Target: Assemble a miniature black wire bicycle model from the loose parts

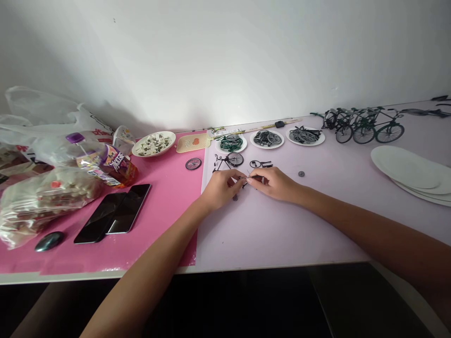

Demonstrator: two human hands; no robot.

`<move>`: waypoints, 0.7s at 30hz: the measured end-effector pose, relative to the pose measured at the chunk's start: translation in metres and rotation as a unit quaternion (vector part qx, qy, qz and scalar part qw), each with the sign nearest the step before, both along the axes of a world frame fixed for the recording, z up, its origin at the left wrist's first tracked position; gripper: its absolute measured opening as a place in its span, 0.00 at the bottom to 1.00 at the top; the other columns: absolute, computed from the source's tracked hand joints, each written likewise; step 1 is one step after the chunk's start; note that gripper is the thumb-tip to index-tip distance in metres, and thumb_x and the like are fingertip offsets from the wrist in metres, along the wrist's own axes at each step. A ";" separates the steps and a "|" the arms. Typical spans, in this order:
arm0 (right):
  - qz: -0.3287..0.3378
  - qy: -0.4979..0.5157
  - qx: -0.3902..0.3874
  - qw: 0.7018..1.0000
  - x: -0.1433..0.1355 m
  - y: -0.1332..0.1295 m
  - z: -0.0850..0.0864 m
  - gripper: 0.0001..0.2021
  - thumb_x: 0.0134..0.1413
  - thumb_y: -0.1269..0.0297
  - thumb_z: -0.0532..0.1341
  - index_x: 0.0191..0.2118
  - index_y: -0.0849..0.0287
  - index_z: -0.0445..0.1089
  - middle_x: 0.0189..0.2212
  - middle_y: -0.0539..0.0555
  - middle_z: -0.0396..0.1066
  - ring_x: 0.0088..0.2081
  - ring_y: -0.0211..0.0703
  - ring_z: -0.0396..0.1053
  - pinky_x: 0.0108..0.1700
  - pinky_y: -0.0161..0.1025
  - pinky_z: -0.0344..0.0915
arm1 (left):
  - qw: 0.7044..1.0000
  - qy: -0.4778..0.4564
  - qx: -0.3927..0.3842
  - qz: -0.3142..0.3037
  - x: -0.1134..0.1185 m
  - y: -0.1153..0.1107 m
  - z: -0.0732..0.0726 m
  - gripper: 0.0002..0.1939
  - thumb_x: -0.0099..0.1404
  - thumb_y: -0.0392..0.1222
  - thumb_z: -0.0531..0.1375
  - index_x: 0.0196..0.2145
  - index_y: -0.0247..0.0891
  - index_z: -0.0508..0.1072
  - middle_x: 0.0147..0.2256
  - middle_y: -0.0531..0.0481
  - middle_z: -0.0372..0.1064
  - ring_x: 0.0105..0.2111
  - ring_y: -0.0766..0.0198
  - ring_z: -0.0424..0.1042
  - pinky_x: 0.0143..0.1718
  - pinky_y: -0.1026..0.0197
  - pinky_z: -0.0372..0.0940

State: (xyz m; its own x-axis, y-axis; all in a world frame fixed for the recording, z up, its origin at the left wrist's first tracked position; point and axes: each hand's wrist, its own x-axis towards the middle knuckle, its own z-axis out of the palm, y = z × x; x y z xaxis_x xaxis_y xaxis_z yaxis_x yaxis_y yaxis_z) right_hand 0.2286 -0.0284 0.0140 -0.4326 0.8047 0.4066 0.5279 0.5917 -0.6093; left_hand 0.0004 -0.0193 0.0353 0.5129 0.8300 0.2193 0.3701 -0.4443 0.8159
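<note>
My left hand [223,187] and my right hand [269,182] meet over the pale purple mat, fingertips pinched together. Between them is a small thin dark part, mostly covered by the fingers. Just beyond the left hand lies a partly built black model bicycle [229,160] with one wheel showing. Past the right fingers is a dark piece with a ring [260,164]. A loose spoked wheel [193,164] rests on the pink mat. One small grey disc [301,173] lies to the right, another [235,197] under the left hand.
Along the wall stand plates of green parts [230,143], grey wheels [267,139] and dark parts [306,136]. Several finished model bicycles [364,126] are at back right, near stacked white plates [405,164]. Phones [128,209], a purple-capped bottle [105,162] and bags [45,202] occupy the left.
</note>
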 end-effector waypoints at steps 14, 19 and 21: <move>0.002 0.002 0.006 1.000 0.000 0.001 -0.001 0.10 0.68 0.58 0.61 0.36 0.57 0.73 0.25 0.48 0.71 0.25 0.38 0.62 0.31 0.37 0.58 | 1.000 0.008 0.011 0.002 0.000 0.000 0.000 0.08 0.72 0.42 0.62 0.41 0.36 0.81 0.28 0.52 0.77 0.21 0.68 0.74 0.28 0.66 0.68; 0.001 0.001 0.003 1.000 0.000 0.001 -0.001 0.10 0.68 0.58 0.61 0.36 0.57 0.73 0.25 0.48 0.70 0.25 0.38 0.62 0.31 0.37 0.58 | 1.000 0.011 0.010 -0.002 0.000 0.000 0.000 0.08 0.72 0.42 0.62 0.41 0.36 0.80 0.28 0.52 0.76 0.21 0.69 0.74 0.28 0.66 0.67; 0.000 0.001 0.002 1.000 0.000 0.001 -0.001 0.10 0.68 0.58 0.61 0.36 0.57 0.73 0.25 0.48 0.70 0.25 0.38 0.61 0.31 0.37 0.58 | 1.000 0.009 0.008 -0.002 0.000 0.000 0.000 0.09 0.72 0.42 0.62 0.41 0.36 0.80 0.27 0.53 0.75 0.20 0.69 0.73 0.27 0.66 0.67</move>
